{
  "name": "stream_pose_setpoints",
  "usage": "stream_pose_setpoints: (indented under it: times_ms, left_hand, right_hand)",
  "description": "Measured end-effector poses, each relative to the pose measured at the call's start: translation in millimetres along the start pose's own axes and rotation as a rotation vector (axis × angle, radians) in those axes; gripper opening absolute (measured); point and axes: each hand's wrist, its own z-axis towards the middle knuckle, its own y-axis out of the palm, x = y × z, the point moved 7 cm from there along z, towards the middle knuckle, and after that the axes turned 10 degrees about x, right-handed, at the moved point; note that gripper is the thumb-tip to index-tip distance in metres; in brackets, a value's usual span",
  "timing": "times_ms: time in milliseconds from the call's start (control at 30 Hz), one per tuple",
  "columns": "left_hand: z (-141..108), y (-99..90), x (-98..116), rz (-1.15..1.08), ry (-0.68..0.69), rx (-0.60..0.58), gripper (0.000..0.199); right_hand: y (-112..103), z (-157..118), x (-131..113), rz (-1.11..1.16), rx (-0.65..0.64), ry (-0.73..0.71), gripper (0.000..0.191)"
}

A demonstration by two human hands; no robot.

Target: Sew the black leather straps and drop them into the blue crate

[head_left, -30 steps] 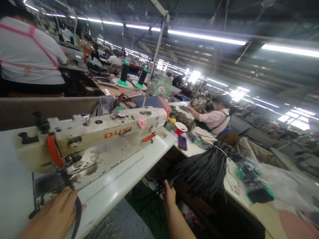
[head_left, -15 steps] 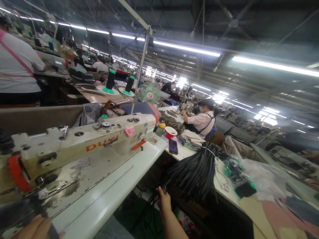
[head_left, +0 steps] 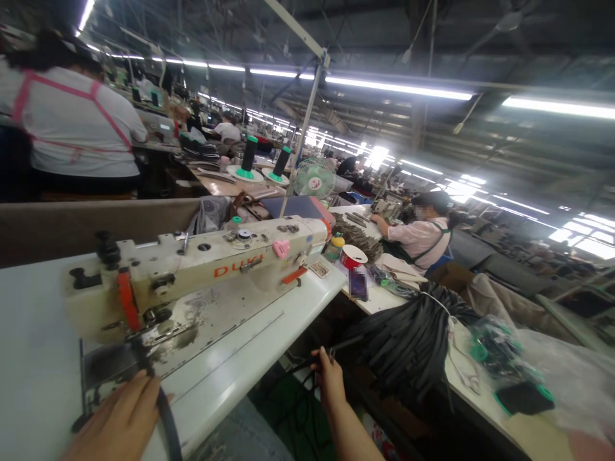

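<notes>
My left hand (head_left: pixel 120 419) lies palm down on a dark strip (head_left: pixel 168 419) by the needle end of a white sewing machine (head_left: pixel 206 269), its fingers pressed together over the strip. Off the table's edge, beside the hanging bundle of black strips (head_left: pixel 408 333), my right hand (head_left: pixel 329 371) is closed in a pinch. A small metal tool tip shows at its fingers, and a dark strip runs close by. The rest of the tool is hidden in the hand.
Across the gap, a side table (head_left: pixel 461 349) holds a phone (head_left: pixel 358 283), a red-and-white tub (head_left: pixel 353 257) and thread spools in plastic. A person in pink (head_left: pixel 425 240) sits beyond. Cones (head_left: pixel 248 157) and a fan (head_left: pixel 314 178) stand behind the machine.
The view has turned left, so the scene sits further right and more of the machine's needle end and my left hand show. My right hand remains beside the black bundle.
</notes>
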Motion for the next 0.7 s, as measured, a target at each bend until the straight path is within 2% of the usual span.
stream_pose_setpoints:
  times_ms: [33,100,167,233,333,433,567,700]
  left_hand:
    - [5.4,-5.6,6.7,0.054,0.081,-0.002,0.027]
    - [17.6,-14.4,15.9,0.145,0.133,-0.084,0.029]
    - [30.1,-21.9,22.7,0.183,0.086,-0.201,0.032]
    - [43.2,-31.0,31.2,0.223,0.043,-0.234,0.035]
    - [57.4,-32.2,37.8,0.250,-0.023,-0.328,0.036]
    - [65.8,-29.2,37.2,0.225,-0.086,-0.415,0.036]
    - [70.7,-30.7,34.8,0.186,-0.175,-0.452,0.033]
    - [70.2,-31.2,35.8,0.148,-0.210,-0.453,0.034]
  right_hand:
    - [3.0,-3.7,-9.5,-0.013,-0.010,-0.029,0.075]
    - [10.4,-14.2,-28.1,-0.044,-0.035,-0.092,0.074]
    - [19.3,-27.5,-45.3,-0.080,-0.077,-0.156,0.072]
    - [29.4,-41.2,-60.7,-0.116,-0.142,-0.220,0.067]
    - [46.3,-59.2,-79.5,-0.175,-0.271,-0.325,0.062]
    - [62.1,-77.0,-100.2,-0.279,-0.383,-0.564,0.063]
    - [76.1,-96.4,-119.2,-0.287,-0.525,-0.757,0.061]
    - [86.5,-111.0,-125.9,-0.320,-0.612,-0.823,0.056]
